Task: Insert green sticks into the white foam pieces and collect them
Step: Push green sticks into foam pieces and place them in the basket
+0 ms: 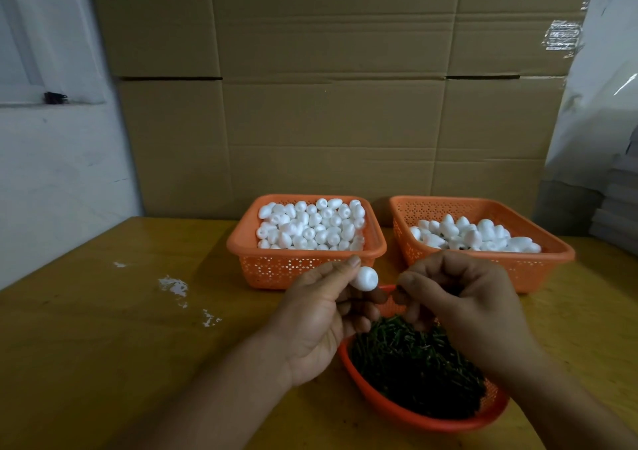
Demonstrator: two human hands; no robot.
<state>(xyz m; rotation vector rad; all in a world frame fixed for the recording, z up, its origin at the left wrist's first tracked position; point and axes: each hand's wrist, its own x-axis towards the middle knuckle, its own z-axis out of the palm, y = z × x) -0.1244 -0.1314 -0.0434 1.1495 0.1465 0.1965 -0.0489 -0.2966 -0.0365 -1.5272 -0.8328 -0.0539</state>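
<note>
Both forearms reach forward over the round basket of green sticks (417, 370). The left hand (321, 325), palm turned inward above the basket's far left rim, pinches a white foam piece (366, 278) between thumb and fingertips. The right hand (462, 308), above the far rim, has its fingers curled, thumb and forefinger pinched together near the foam piece
</note>
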